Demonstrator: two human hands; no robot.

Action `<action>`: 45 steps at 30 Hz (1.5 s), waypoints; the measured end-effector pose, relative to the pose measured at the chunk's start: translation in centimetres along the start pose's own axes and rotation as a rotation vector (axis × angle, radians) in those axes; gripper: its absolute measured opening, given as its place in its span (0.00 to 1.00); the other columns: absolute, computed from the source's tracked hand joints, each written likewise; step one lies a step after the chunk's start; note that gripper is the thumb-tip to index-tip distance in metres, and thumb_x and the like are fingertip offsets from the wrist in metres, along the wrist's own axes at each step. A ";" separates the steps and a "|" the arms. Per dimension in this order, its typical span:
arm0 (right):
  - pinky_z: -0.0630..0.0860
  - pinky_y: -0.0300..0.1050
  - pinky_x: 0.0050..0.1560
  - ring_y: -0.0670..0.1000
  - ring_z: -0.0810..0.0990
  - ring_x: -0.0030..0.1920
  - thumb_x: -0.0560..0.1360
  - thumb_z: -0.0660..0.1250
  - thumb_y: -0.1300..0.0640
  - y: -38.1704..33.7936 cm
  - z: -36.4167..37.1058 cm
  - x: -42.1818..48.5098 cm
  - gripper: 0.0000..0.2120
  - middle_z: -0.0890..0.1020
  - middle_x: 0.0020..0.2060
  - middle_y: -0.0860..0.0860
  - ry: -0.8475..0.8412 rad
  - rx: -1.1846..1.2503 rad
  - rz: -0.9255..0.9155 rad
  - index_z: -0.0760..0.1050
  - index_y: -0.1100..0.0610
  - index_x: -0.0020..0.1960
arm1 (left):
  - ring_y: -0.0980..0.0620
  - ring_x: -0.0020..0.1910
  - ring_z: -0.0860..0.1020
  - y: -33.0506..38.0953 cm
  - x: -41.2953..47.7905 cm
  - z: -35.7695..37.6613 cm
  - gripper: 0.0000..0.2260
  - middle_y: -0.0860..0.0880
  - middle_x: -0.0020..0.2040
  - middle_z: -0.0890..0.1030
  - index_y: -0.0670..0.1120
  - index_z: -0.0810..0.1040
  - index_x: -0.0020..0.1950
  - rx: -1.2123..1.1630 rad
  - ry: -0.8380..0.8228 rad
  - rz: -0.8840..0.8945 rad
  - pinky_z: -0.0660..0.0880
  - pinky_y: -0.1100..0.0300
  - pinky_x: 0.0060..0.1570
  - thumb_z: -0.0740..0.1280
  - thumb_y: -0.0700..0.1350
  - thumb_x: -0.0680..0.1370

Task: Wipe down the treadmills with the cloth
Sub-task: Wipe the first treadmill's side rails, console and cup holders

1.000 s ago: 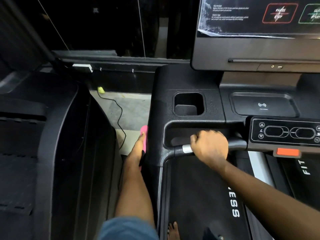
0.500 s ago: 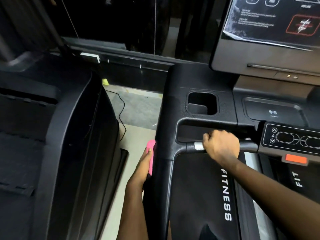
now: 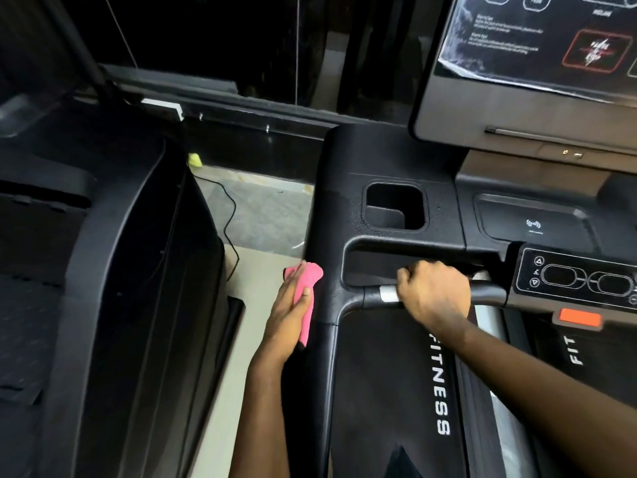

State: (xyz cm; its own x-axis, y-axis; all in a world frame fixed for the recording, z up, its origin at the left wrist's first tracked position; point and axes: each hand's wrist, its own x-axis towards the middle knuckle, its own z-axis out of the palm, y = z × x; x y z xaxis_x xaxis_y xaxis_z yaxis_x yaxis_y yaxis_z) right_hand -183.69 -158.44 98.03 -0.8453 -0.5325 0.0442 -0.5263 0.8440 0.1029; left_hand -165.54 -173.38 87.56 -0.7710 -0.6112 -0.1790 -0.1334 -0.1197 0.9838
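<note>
Dim gym | left hand (image 3: 286,319) pinches pink cloth (image 3: 306,281), now nearer along black treadmill arm (image 3: 327,236): side-wipe advancing | right hand (image 3: 434,294) grips black handlebar (image 3: 486,290)

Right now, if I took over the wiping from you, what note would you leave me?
Left grip: holds the pink cloth, pressing it on the outer left side of the treadmill arm.
Right grip: wrapped round the front handlebar, steadying.
Done: cannot tell which surfaces are already wiped.
Left, probably: the rest of that side, the cup holder, button panel, screen, then the neighbouring treadmill to the left.
</note>
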 end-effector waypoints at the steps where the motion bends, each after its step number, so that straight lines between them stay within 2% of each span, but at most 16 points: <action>1: 0.75 0.48 0.40 0.62 0.84 0.42 0.79 0.57 0.45 0.0 0.0 0.0 0.22 0.85 0.39 0.58 -0.004 -0.002 -0.002 0.83 0.58 0.42 | 0.67 0.77 0.55 0.1 1.0 0.1 0.19 0.75 0.73 0.63 0.72 0.66 0.70 0.061 0.002 0.020 0.49 0.53 0.80 0.60 0.52 0.83; 3: 0.76 0.48 0.41 0.62 0.84 0.43 0.79 0.57 0.45 0.1 0.0 0.0 0.22 0.85 0.40 0.58 -0.005 -0.004 -0.006 0.83 0.58 0.43 | 0.66 0.78 0.53 1.4 4.6 0.7 0.21 0.68 0.77 0.60 0.70 0.63 0.75 0.228 0.015 0.060 0.49 0.53 0.80 0.58 0.57 0.82; 5: 0.75 0.48 0.42 0.62 0.84 0.43 0.79 0.57 0.45 0.2 0.0 0.1 0.22 0.85 0.41 0.58 -0.004 0.000 -0.015 0.83 0.58 0.43 | 0.57 0.80 0.52 3.6 9.5 1.6 0.24 0.63 0.81 0.55 0.73 0.58 0.76 0.442 0.018 0.060 0.50 0.53 0.79 0.54 0.64 0.79; 7: 0.74 0.48 0.42 0.62 0.84 0.44 0.79 0.57 0.46 0.2 0.0 0.2 0.22 0.86 0.42 0.58 -0.006 0.003 -0.028 0.84 0.58 0.43 | 0.48 0.81 0.53 6.4 13.4 3.0 0.24 0.60 0.82 0.51 0.76 0.54 0.75 0.649 0.012 0.040 0.54 0.45 0.78 0.52 0.67 0.78; 9: 0.74 0.48 0.43 0.62 0.84 0.45 0.79 0.57 0.46 0.3 -0.3 0.2 0.21 0.86 0.42 0.58 -0.008 0.009 -0.029 0.84 0.58 0.44 | 0.43 0.80 0.52 7.8 15.0 4.5 0.22 0.58 0.83 0.48 0.74 0.54 0.76 0.809 -0.006 0.031 0.54 0.40 0.77 0.53 0.65 0.81; 12: 0.75 0.48 0.44 0.61 0.84 0.46 0.79 0.57 0.47 0.4 -0.4 0.1 0.21 0.86 0.43 0.58 -0.021 0.027 -0.027 0.84 0.58 0.45 | 0.42 0.81 0.49 7.8 12.9 5.0 0.22 0.58 0.83 0.46 0.72 0.55 0.77 0.903 -0.026 0.066 0.52 0.40 0.78 0.54 0.62 0.83; 16: 0.74 0.48 0.45 0.61 0.84 0.46 0.80 0.56 0.47 0.6 -0.4 0.0 0.22 0.86 0.43 0.58 -0.019 0.049 -0.040 0.84 0.58 0.45 | 0.45 0.82 0.48 4.6 3.5 4.8 0.23 0.59 0.83 0.48 0.70 0.62 0.76 0.993 0.017 0.240 0.48 0.43 0.79 0.51 0.64 0.80; 20: 0.74 0.48 0.45 0.61 0.84 0.44 0.80 0.56 0.47 0.8 -0.3 0.1 0.22 0.86 0.42 0.57 -0.025 0.074 -0.050 0.83 0.58 0.44 | 0.46 0.82 0.50 3.5 -1.4 5.2 0.25 0.60 0.82 0.45 0.71 0.54 0.78 0.988 0.091 0.108 0.53 0.43 0.79 0.46 0.65 0.79; 23: 0.72 0.48 0.44 0.60 0.83 0.44 0.80 0.56 0.46 0.8 -0.3 0.1 0.22 0.86 0.42 0.57 -0.028 0.079 -0.052 0.83 0.58 0.43 | 0.41 0.80 0.55 5.0 3.3 6.2 0.25 0.55 0.83 0.49 0.69 0.51 0.79 1.010 0.155 0.084 0.57 0.42 0.77 0.48 0.63 0.80; 27: 0.72 0.48 0.43 0.60 0.83 0.43 0.80 0.56 0.46 0.8 -0.2 0.3 0.22 0.86 0.41 0.56 -0.021 0.071 -0.047 0.83 0.58 0.43 | 0.38 0.81 0.50 8.4 13.3 7.5 0.24 0.52 0.83 0.48 0.66 0.50 0.80 0.963 0.109 0.021 0.51 0.39 0.78 0.49 0.61 0.84; 30: 0.70 0.48 0.42 0.59 0.83 0.42 0.80 0.56 0.46 0.7 0.0 0.2 0.21 0.86 0.41 0.56 -0.023 0.077 -0.047 0.83 0.57 0.43 | 0.38 0.81 0.48 9.4 17.3 7.2 0.23 0.53 0.83 0.47 0.66 0.50 0.80 0.954 0.034 -0.004 0.48 0.39 0.78 0.48 0.61 0.84; 32: 0.68 0.48 0.41 0.59 0.83 0.43 0.80 0.56 0.46 0.8 0.0 0.2 0.21 0.85 0.41 0.56 -0.022 0.082 -0.048 0.83 0.57 0.43 | 0.40 0.81 0.48 8.8 16.5 6.6 0.23 0.54 0.83 0.47 0.67 0.52 0.80 0.932 0.023 0.041 0.48 0.40 0.79 0.49 0.61 0.84; 35: 0.64 0.47 0.41 0.60 0.83 0.43 0.80 0.57 0.47 0.9 0.2 0.1 0.21 0.85 0.41 0.56 -0.015 0.094 -0.047 0.83 0.57 0.43 | 0.45 0.82 0.49 6.6 10.5 5.3 0.22 0.57 0.83 0.48 0.69 0.53 0.79 0.852 0.033 0.100 0.49 0.44 0.79 0.51 0.61 0.84; 40: 0.63 0.48 0.41 0.60 0.83 0.42 0.80 0.57 0.47 0.9 0.3 0.3 0.21 0.85 0.41 0.56 0.000 0.084 -0.044 0.83 0.58 0.42 | 0.59 0.80 0.53 4.1 -1.4 3.3 0.22 0.63 0.82 0.48 0.69 0.54 0.78 0.689 0.107 0.038 0.56 0.54 0.76 0.52 0.59 0.84; 42: 0.63 0.48 0.41 0.60 0.82 0.41 0.79 0.58 0.47 0.8 0.3 0.4 0.21 0.85 0.39 0.56 -0.007 0.080 -0.039 0.83 0.58 0.41 | 0.59 0.79 0.53 4.3 -0.7 3.8 0.22 0.62 0.82 0.49 0.68 0.54 0.79 0.716 0.132 0.017 0.57 0.55 0.74 0.52 0.58 0.84; 45: 0.63 0.47 0.40 0.60 0.82 0.39 0.79 0.58 0.47 0.8 0.3 0.3 0.21 0.85 0.37 0.56 -0.003 0.079 -0.041 0.82 0.58 0.39 | 0.57 0.81 0.49 5.4 5.2 4.7 0.22 0.58 0.82 0.52 0.65 0.54 0.80 0.720 0.153 0.023 0.57 0.50 0.76 0.51 0.56 0.85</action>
State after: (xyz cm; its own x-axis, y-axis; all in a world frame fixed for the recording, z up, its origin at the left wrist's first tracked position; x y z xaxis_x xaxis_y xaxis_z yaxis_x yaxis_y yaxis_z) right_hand -184.40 -157.96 97.87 -0.8230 -0.5668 0.0384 -0.5662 0.8239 0.0261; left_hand -173.16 -173.49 91.95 -0.6902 -0.7158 -0.1058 -0.5344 0.4057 0.7415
